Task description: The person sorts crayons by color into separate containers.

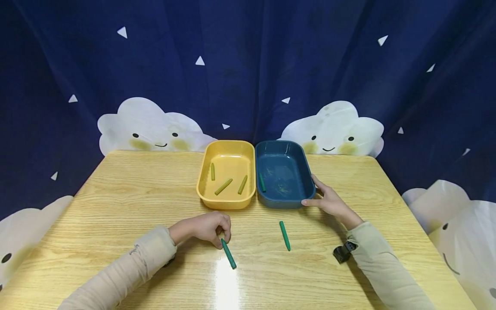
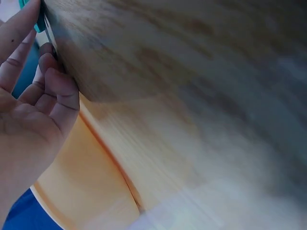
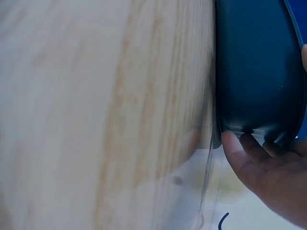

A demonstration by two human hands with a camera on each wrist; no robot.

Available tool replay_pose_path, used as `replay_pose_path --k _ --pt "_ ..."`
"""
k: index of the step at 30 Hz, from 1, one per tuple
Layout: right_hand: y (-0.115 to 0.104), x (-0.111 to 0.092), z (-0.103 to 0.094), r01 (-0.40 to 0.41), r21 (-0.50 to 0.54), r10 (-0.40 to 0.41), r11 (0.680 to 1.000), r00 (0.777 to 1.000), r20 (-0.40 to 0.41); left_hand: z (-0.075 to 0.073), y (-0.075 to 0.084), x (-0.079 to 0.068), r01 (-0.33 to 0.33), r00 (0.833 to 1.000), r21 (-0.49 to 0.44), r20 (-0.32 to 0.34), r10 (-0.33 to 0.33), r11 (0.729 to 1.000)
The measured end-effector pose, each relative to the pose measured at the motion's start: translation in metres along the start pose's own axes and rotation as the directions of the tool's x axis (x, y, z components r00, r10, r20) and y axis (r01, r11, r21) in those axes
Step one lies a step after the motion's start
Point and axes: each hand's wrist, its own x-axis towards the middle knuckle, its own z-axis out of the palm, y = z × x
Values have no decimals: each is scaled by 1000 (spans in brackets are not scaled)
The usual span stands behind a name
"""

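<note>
My left hand [image 1: 211,228] is low over the table in front of the yellow bin [image 1: 226,201], pinching one end of a green crayon [image 1: 228,254] between thumb and fingers. The crayon's other end points toward me. At the blue bin's [image 1: 284,204] near right corner, my right hand [image 1: 329,201] holds on, thumb at the front rim and fingers against the right side wall. In the right wrist view, fingertips [image 3: 230,141] press that wall. A second green crayon [image 1: 284,236] lies on the table between the hands.
The two bins stand side by side at the table's back edge. Three yellowish crayons [image 1: 223,186] lie in the yellow bin, and a green crayon [image 1: 262,182] lies along the blue bin's left wall. Behind hangs a dark blue curtain [image 1: 240,64] with clouds.
</note>
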Motion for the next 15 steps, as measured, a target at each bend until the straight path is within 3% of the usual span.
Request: replay_pose_path --k 4,11,15 --pt "0 0 0 6 1 -6 1000 1000 3 -1 -1 0 4 1000 -13 22 -4 1000" --pt "1 1 0 -6 -8 6 1000 1000 5 -6 5 -3 44 998 -159 55 -36 986" --pt "3 2 -1 -10 -2 10 1000 1000 3 -8 9 -4 31 999 -213 43 -22 977"
